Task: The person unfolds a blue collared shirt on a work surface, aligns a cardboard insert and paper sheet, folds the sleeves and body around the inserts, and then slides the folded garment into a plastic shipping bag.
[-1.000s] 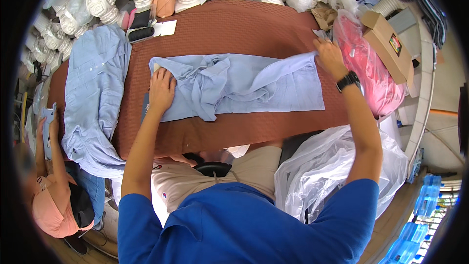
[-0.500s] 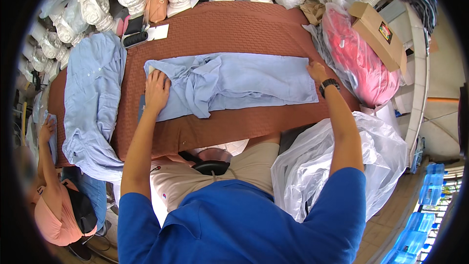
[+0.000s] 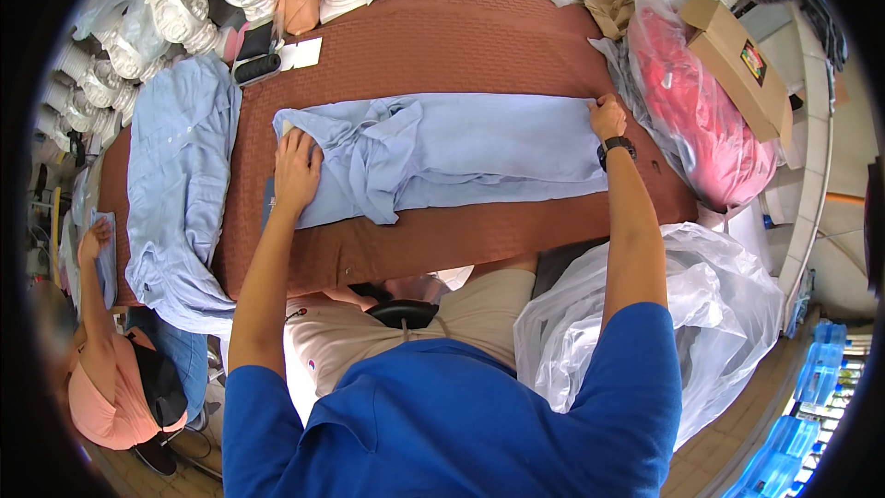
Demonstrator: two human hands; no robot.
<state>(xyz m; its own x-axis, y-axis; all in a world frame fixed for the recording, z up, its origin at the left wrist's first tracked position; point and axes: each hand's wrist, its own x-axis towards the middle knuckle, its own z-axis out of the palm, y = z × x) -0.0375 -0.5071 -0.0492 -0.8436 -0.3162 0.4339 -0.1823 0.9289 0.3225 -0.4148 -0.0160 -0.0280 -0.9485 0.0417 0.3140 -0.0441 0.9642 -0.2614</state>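
A light blue shirt (image 3: 502,143) lies across the table in a long folded strip, smooth toward the right and bunched with wrinkles toward the left. My left hand (image 3: 297,169) rests flat on its left end, fingers extended over the cloth. By those fingertips a small cream-coloured edge (image 3: 286,126) shows; what it belongs to is hidden. Beside the left wrist, a dark blue piece (image 3: 268,197) peeks out. At the far right corner, my right hand (image 3: 606,118) has its fingers closed on the shirt's edge, with a black watch on the wrist.
Another light blue shirt (image 3: 184,184) lies lengthwise on the brown-covered table (image 3: 479,46) at left. Red clothing in clear plastic (image 3: 682,92) and a cardboard box (image 3: 737,65) stand right. Clear plastic (image 3: 645,314) hangs near my right arm. A co-worker (image 3: 115,387) is at the left.
My right hand has moved slightly away from me with the shirt's right end, and the cloth there looks flatter. My left hand stays in place. The view has shifted a little.
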